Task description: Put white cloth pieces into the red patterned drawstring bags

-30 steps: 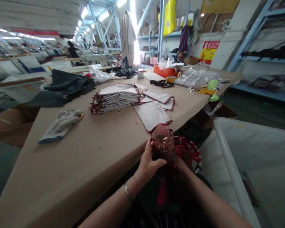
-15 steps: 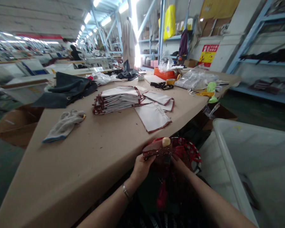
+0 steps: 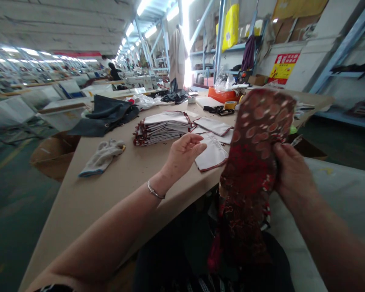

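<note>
My right hand [image 3: 295, 170] grips the edge of a long, dark red-brown patterned fabric piece [image 3: 251, 162], raised upright over the table's front edge. Its lower end hangs down towards my lap, and a red tassel [image 3: 213, 253] dangles beside it. To the left, my left hand [image 3: 185, 153] is in the air with bent fingers, a gap between thumb and forefinger, and nothing visible in it. Behind that hand lie loose white fabric pieces [image 3: 211, 152] with red-brown edges. A stack of folded, similar pieces [image 3: 161, 127] sits farther back.
A knitted work glove [image 3: 105, 157] lies on the brown-covered table [image 3: 124, 190]. Dark cloth [image 3: 109, 115] rests at the back left. An orange box [image 3: 222, 95] and a tape roll [image 3: 230, 105] stand farther back. A white bin [image 3: 343, 194] is at my right.
The patterned fabric has come up from my lap area, lifted by my right hand to the right. My left hand has let go and moved up over the table. The view has shifted left.
</note>
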